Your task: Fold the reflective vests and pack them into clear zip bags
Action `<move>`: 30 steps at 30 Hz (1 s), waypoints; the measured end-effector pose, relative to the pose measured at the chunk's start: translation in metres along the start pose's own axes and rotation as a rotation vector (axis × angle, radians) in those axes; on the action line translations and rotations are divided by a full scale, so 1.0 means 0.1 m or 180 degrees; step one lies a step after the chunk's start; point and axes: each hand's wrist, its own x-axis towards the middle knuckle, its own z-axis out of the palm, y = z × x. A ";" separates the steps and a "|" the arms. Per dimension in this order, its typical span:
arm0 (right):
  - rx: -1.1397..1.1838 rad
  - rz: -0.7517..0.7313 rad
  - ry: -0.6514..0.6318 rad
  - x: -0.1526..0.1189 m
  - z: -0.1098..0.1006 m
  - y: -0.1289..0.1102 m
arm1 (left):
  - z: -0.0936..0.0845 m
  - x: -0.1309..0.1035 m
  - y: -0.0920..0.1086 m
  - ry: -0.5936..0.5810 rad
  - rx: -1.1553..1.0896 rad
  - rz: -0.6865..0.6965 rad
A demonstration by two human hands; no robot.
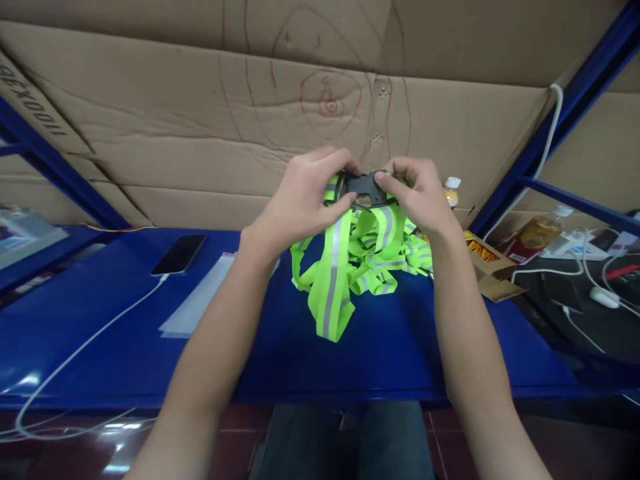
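A black plastic buckle (pixel 364 187) is held up between my two hands, over the middle of the blue table. My left hand (pixel 315 190) grips its left end, thumb below and fingers above. On the right end, my right hand (pixel 417 190) pinches with the thumb across its face. From both ends hangs a neon yellow-green reflective strap (pixel 331 287) with a grey stripe down its middle. Below and behind the buckle, more of this webbing lies in a loose heap (pixel 380 263). The two buckle halves look joined, though fingers cover the ends.
Left on the blue table (pixel 125 360) are a phone (pixel 179 255) with a white cable and some papers (pixel 200 300). At the right stand an open cardboard box (pixel 495 273) and bottles (pixel 543 230). Cardboard with red drawn rings (pixel 330 100) closes the back.
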 end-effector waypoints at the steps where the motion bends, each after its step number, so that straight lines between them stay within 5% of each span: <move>1: -0.0052 -0.0038 -0.0001 0.00 -0.02 -0.03 | 0.01 0.00 -0.01 -0.0017 0.0013 0.0028; 12: -0.0423 -0.0155 -0.0106 -0.02 0.05 -0.26 | 0.10 -0.01 -0.04 -0.0100 0.0221 0.0042; 22: -0.0524 -0.0103 -0.0168 -0.02 0.05 -0.23 | 0.19 -0.01 -0.08 -0.0090 0.0418 0.0075; 30: 0.0156 0.0047 0.0024 0.00 -0.01 -0.06 | 0.15 -0.01 -0.04 -0.0400 0.0239 -0.0014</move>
